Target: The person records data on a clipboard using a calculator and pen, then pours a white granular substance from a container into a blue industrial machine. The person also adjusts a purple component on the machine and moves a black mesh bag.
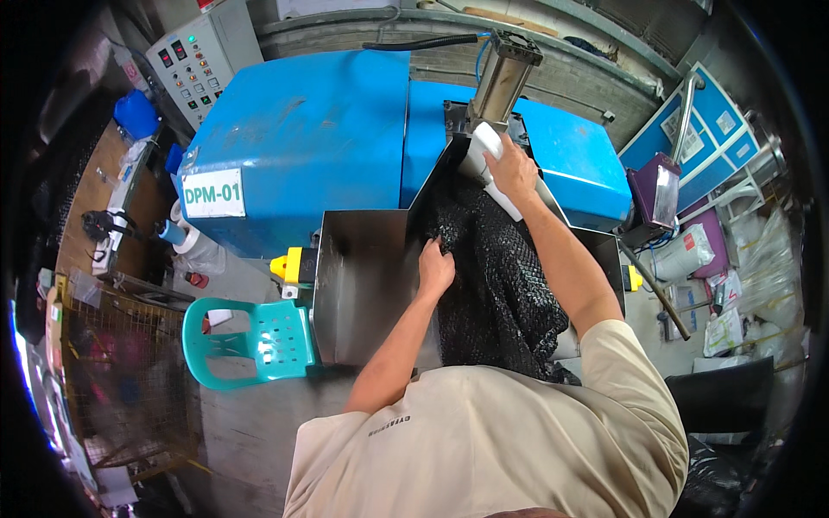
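A black, glossy sheet with a bubbled texture, like bubble wrap (505, 285), hangs in folds from the metal hopper's opening toward my body. My left hand (438, 269) is closed on its left edge, fingers curled into the material. Higher up, my right hand (513, 170) grips a smooth white elongated piece (503, 200), whose exact kind I cannot make out. That piece lies slanted over the top of the black sheet, inside the hopper mouth. The steel hopper (358, 276) has a wide tray-like wall on the left side.
A large blue machine (302, 129) stands behind the hopper, with a pneumatic cylinder (503, 78) rising above the opening. To the left are a green plastic chair (281, 337), a yellow switch box (294, 265) and a control cabinet (194, 73). Plastic bags (768, 285) are piled at right.
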Demonstrator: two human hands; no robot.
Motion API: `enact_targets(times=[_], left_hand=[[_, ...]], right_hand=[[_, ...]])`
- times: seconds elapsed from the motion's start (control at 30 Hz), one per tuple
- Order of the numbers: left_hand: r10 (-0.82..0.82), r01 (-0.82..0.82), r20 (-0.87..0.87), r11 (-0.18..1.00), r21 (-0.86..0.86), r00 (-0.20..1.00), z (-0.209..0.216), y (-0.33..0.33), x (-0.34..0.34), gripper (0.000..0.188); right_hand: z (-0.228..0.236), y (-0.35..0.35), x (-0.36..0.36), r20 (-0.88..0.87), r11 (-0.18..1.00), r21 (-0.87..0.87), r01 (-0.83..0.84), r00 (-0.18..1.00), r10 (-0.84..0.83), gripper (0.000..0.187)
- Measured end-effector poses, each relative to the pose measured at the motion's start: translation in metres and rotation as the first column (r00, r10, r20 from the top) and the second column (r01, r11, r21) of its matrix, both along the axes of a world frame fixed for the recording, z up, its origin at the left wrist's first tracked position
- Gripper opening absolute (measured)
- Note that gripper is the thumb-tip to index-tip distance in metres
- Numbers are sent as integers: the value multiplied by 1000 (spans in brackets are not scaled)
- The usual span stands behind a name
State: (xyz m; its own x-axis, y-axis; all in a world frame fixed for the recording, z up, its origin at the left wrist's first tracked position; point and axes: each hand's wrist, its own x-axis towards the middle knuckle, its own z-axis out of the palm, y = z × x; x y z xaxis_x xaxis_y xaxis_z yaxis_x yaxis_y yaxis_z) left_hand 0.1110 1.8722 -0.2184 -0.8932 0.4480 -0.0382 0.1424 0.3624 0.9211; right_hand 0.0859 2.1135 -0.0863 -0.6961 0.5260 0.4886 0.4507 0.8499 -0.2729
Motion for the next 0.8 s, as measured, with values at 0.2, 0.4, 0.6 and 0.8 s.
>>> enact_targets(times=[0.2,0.4,0.6,0.8], left_hand=[[-40,31,76,993,117,996,2,-3,-3,58],[-54,64,-76,989,133,996,-15,14,8,67],[-138,148,-88,982,119,987,12,12,14,72],[-264,267,-95,963,21,960,11,45,19,71]], right_hand=[[8,-45,62,316,977,28,-210,929,191,104],[-19,-35,114,171,999,32,-18,985,12,64],[56,-55,118,56,987,96,-129,991,124,50],[48,-37,89,106,993,69,-94,991,86,53]])
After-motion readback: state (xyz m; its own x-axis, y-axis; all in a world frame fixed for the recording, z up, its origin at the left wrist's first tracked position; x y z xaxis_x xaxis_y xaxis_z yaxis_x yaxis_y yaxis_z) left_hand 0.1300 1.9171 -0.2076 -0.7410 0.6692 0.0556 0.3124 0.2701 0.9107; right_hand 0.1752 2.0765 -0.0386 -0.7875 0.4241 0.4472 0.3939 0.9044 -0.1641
